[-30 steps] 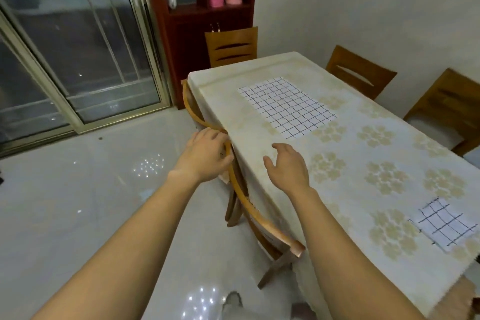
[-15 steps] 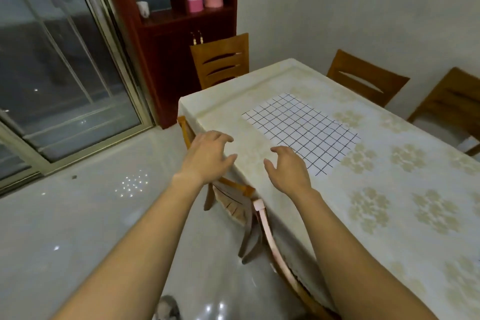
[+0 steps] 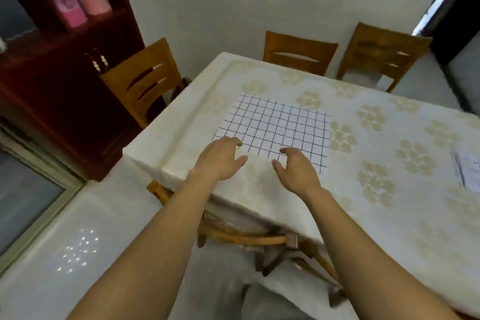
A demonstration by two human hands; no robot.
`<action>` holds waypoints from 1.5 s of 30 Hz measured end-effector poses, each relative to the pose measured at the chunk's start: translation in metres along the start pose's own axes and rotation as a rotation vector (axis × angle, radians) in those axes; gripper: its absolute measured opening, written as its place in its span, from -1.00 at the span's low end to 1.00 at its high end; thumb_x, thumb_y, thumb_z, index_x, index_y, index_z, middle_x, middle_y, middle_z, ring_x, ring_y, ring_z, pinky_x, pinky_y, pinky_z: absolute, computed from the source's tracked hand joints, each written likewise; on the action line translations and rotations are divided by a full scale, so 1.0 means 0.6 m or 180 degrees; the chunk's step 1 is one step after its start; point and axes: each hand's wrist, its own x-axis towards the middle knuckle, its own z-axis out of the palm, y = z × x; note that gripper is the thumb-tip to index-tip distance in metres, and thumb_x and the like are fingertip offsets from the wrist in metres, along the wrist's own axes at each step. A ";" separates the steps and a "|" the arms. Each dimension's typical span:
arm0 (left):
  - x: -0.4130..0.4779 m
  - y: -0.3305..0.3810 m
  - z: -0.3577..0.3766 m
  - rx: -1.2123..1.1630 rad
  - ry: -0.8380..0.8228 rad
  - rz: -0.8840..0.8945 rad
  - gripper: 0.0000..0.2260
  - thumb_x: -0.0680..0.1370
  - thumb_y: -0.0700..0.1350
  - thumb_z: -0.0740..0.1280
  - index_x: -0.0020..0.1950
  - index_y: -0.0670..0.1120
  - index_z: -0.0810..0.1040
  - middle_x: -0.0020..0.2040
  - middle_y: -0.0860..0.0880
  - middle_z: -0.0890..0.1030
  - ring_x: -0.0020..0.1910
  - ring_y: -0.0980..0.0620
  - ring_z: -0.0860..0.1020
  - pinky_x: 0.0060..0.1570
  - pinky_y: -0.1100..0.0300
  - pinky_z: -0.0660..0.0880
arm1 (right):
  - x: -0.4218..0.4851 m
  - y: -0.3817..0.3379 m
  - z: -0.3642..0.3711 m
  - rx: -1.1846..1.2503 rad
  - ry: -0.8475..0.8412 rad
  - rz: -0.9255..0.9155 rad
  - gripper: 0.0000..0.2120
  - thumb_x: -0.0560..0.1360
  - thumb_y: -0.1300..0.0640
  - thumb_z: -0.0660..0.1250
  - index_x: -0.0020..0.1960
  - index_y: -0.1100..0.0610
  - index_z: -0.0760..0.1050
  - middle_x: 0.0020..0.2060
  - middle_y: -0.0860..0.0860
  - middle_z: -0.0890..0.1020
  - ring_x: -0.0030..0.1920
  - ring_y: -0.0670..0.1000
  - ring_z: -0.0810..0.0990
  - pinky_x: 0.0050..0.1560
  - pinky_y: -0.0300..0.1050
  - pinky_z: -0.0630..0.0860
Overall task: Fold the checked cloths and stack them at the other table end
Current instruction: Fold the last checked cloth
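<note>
A white checked cloth (image 3: 278, 127) with a dark grid lies flat on the table (image 3: 376, 143), near its left end. My left hand (image 3: 220, 158) hovers at the cloth's near left corner, fingers spread and holding nothing. My right hand (image 3: 297, 171) is over the cloth's near edge, fingers apart and empty. A second checked cloth (image 3: 467, 171), folded small, lies at the table's right edge of view, partly cut off.
The table carries a cream flowered cover. Wooden chairs stand at the far left (image 3: 145, 80) and along the far side (image 3: 298, 52), (image 3: 381, 54). A chair (image 3: 246, 236) is tucked under the near edge. A dark red cabinet (image 3: 57, 91) stands left.
I have come round to the table's side and the view has turned right. Both hands have moved forward from the table edge to the checked cloth's near edge. The left hand left the chair back.
</note>
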 end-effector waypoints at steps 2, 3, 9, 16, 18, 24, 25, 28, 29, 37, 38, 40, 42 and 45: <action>0.057 -0.004 0.018 -0.0073 -0.0238 0.0069 -0.52 0.62 0.12 0.29 0.49 -0.05 0.38 0.45 -0.08 0.44 0.40 -0.10 0.43 0.36 -0.01 0.39 | 0.032 0.021 0.006 0.0041 0.0065 0.0215 -0.48 0.62 -0.07 0.25 0.49 0.16 0.34 0.45 0.09 0.41 0.43 0.12 0.40 0.38 0.01 0.35; 0.086 -0.006 0.028 -0.0084 -0.0349 0.0097 -0.52 0.62 0.12 0.28 0.49 -0.04 0.38 0.45 -0.08 0.43 0.40 -0.10 0.43 0.36 -0.01 0.39 | 0.052 0.031 0.011 0.0068 0.0085 0.0308 -0.48 0.62 -0.06 0.25 0.50 0.17 0.32 0.46 0.10 0.41 0.44 0.12 0.39 0.39 0.01 0.33; 0.250 -0.039 0.078 -0.0202 -0.0873 0.0060 -0.47 0.64 0.15 0.24 0.55 -0.04 0.29 0.53 -0.05 0.33 0.47 -0.08 0.37 0.41 0.00 0.35 | 0.221 0.057 0.069 0.0435 -0.0100 0.0750 -0.40 0.64 -0.04 0.23 0.57 0.22 0.17 0.54 0.13 0.29 0.53 0.12 0.26 0.47 0.02 0.24; 0.425 -0.067 0.158 0.0099 -0.1251 0.0204 -0.40 0.69 0.10 0.12 0.64 -0.11 0.01 0.66 -0.08 -0.04 0.63 -0.11 -0.06 0.58 -0.06 0.00 | 0.366 0.115 0.135 0.0280 -0.0082 0.1139 -0.30 0.62 -0.09 0.22 0.59 0.25 0.06 0.59 0.20 0.12 0.59 0.21 0.04 0.56 0.06 0.02; 0.466 -0.067 0.182 0.0231 -0.1265 0.0259 -0.40 0.70 0.10 0.08 0.65 -0.09 -0.06 0.66 -0.08 -0.11 0.63 -0.14 -0.13 0.59 -0.07 -0.07 | 0.399 0.141 0.150 0.0127 -0.0014 0.1208 -0.30 0.61 -0.12 0.22 0.58 0.22 0.08 0.59 0.19 0.11 0.57 0.25 0.07 0.55 0.13 0.08; 0.567 -0.077 0.249 0.0336 -0.1075 0.0454 -0.38 0.70 0.14 0.04 0.65 -0.05 -0.15 0.65 -0.07 -0.20 0.62 -0.15 -0.24 0.58 -0.08 -0.19 | 0.456 0.182 0.205 -0.0370 -0.0010 0.1517 -0.27 0.63 -0.24 0.04 0.63 0.12 -0.09 0.62 0.17 -0.10 0.59 0.27 -0.18 0.56 0.22 -0.15; 0.575 -0.080 0.261 0.0386 -0.1080 0.0514 -0.38 0.70 0.16 0.01 0.65 -0.05 -0.16 0.65 -0.07 -0.21 0.61 -0.15 -0.25 0.58 -0.09 -0.20 | 0.461 0.179 0.212 -0.0435 0.0025 0.1528 -0.27 0.62 -0.25 0.01 0.63 0.10 -0.10 0.61 0.17 -0.12 0.59 0.29 -0.20 0.55 0.23 -0.18; 0.582 -0.087 0.289 0.0495 -0.0928 0.0756 -0.39 0.69 0.19 -0.04 0.65 -0.04 -0.13 0.65 -0.07 -0.20 0.61 -0.17 -0.24 0.58 -0.11 -0.21 | 0.468 0.167 0.227 -0.0501 0.0104 0.1544 -0.29 0.62 -0.27 0.00 0.63 0.05 -0.07 0.61 0.18 -0.12 0.58 0.31 -0.21 0.54 0.23 -0.21; 0.582 -0.088 0.296 0.0452 -0.0829 0.0797 -0.41 0.70 0.18 -0.03 0.65 -0.04 -0.09 0.66 -0.08 -0.17 0.62 -0.17 -0.23 0.58 -0.11 -0.20 | 0.471 0.167 0.231 -0.0488 0.0168 0.1536 -0.32 0.62 -0.27 0.02 0.63 0.02 -0.01 0.61 0.19 -0.07 0.58 0.33 -0.18 0.54 0.23 -0.21; 0.617 -0.130 0.301 -0.0267 -0.0016 0.1081 -0.68 0.59 0.04 0.37 0.31 -0.01 0.56 0.35 -0.01 0.50 0.40 -0.10 0.38 0.43 -0.08 0.30 | 0.473 0.242 0.191 0.0040 0.1117 0.1057 -0.78 0.48 0.02 0.45 0.11 0.02 0.63 0.19 0.11 0.57 0.29 0.22 0.45 0.32 0.13 0.35; 0.622 -0.132 0.299 -0.0304 -0.0023 0.1078 -0.70 0.58 0.04 0.37 0.29 0.00 0.57 0.34 0.01 0.51 0.39 -0.08 0.38 0.43 -0.05 0.30 | 0.477 0.251 0.185 0.0064 0.1146 0.0980 -0.81 0.45 0.06 0.49 0.06 0.04 0.65 0.15 0.12 0.58 0.26 0.20 0.47 0.30 0.10 0.35; 0.629 -0.134 0.298 -0.0381 0.0014 0.1110 -0.73 0.57 0.03 0.40 0.24 0.00 0.60 0.30 0.02 0.52 0.35 -0.06 0.40 0.41 0.02 0.30 | 0.490 0.259 0.176 -0.0095 0.1161 0.0774 -0.85 0.40 0.11 0.54 -0.05 0.08 0.66 0.06 0.16 0.60 0.19 0.21 0.52 0.23 0.10 0.37; 0.633 -0.132 0.295 -0.0466 0.0068 0.1114 -0.77 0.54 0.02 0.42 0.17 0.00 0.62 0.23 0.02 0.54 0.30 -0.05 0.42 0.37 0.06 0.30 | 0.504 0.266 0.172 -0.0136 0.1102 0.0675 -0.90 0.39 0.14 0.55 -0.13 0.10 0.67 0.01 0.17 0.61 0.14 0.20 0.53 0.21 0.06 0.34; 0.641 -0.130 0.289 -0.0486 0.0059 0.1088 -0.81 0.53 0.02 0.44 0.11 0.01 0.63 0.17 0.03 0.54 0.23 -0.05 0.43 0.32 0.06 0.34 | 0.512 0.271 0.166 -0.0070 0.0902 0.0598 -0.96 0.42 0.16 0.50 -0.14 0.11 0.67 0.00 0.13 0.59 0.12 0.22 0.52 0.20 -0.03 0.29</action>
